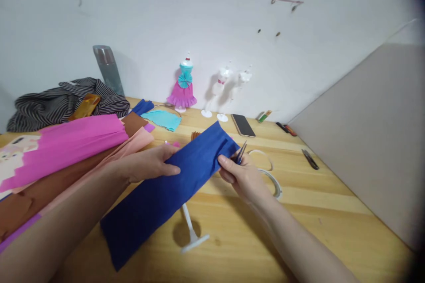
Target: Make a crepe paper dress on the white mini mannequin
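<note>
A long strip of dark blue crepe paper (156,194) slants across the middle, held above the table. My left hand (149,161) grips its upper edge, thumb in front and the other fingers behind. At the right end my right hand (244,177) pinches the paper between thumb and fingers. The same hand also holds what looks like small scissors (241,152), pointed tips up, handles mostly hidden. Behind the strip stands a white mannequin stand (189,223); its upper part is covered by the paper.
Pink crepe paper (79,141), brown and peach sheets lie at left, near a striped cloth (43,104). A dressed mini mannequin (184,84) and two white ones stand by the wall. Right are a phone (243,125), tape rolls (274,183) and a utility knife (310,159).
</note>
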The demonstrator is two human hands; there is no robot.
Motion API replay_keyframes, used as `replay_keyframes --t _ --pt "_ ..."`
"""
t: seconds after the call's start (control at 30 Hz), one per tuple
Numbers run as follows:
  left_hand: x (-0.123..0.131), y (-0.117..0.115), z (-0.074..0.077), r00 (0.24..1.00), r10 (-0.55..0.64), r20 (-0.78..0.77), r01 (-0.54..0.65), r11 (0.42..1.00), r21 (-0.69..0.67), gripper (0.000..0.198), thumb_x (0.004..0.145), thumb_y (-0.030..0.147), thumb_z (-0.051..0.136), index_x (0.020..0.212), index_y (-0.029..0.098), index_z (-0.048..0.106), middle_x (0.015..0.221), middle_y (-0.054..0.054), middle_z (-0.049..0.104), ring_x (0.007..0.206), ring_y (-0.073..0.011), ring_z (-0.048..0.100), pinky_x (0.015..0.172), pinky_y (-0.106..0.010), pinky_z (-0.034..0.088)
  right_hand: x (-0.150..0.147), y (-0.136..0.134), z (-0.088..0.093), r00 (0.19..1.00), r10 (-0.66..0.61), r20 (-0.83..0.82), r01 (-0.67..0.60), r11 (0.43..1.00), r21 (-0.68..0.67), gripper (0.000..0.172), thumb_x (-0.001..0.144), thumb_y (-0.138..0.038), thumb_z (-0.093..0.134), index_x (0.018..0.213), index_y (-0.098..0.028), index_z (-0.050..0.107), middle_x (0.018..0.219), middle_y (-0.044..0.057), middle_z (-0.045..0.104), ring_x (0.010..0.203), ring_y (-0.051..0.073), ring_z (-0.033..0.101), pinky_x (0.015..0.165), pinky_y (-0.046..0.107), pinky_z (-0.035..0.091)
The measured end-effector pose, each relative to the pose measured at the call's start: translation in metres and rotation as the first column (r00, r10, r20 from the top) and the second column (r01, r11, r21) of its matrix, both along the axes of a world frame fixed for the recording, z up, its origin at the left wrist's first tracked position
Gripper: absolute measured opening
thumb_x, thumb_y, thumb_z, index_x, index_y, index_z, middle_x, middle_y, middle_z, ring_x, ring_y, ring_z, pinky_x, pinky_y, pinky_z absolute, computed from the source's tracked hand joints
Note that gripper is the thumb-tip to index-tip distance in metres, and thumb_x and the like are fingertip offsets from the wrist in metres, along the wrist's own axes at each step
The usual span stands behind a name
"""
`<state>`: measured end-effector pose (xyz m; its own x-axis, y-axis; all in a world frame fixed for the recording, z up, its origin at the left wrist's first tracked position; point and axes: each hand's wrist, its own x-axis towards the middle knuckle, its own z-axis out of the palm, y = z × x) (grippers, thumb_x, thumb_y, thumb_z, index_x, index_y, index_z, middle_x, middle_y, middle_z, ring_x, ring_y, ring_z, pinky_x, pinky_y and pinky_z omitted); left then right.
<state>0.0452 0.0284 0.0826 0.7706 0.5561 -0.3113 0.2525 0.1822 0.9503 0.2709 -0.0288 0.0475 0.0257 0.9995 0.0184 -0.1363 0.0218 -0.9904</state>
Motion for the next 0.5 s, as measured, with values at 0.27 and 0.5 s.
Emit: replay_keyframes --t 0.27,0.5 --pt "0.004 0.003 -0.011 0.996 -0.047 -0.078 0.049 0.999 0.024 0.035 0.07 0.022 0.067 0.105 0.015 0.067 0.086 -0.003 0.069 0.08 -0.0199 0.064 0.067 -0.026 0.05 0.002 0.004 -0.009 0.996 0.018 0.09 -0.017 1.0 -0.013 0.041 0.065 -0.046 0.077 0.059 -0.019 0.046 0.046 -0.009 0.032 0.042 0.005 0.023 0.041 0.021 0.017" --pt "0.015 -0.011 -0.023 0.998 -0.064 -0.025 0.062 0.997 -0.055 0.026 0.075 0.034 0.063 0.091 0.013 0.066 0.078 -0.002 0.066 0.066 -0.0146 0.06 0.064 -0.024 0.047 0.0 -0.001 0.002 0.897 0.407 0.173 -0.391 0.913 -0.116 0.028 0.064 -0.038 0.077 0.067 -0.016 0.061 0.064 -0.002 0.056 0.06 0.012 0.048 0.062 0.026 0.041"
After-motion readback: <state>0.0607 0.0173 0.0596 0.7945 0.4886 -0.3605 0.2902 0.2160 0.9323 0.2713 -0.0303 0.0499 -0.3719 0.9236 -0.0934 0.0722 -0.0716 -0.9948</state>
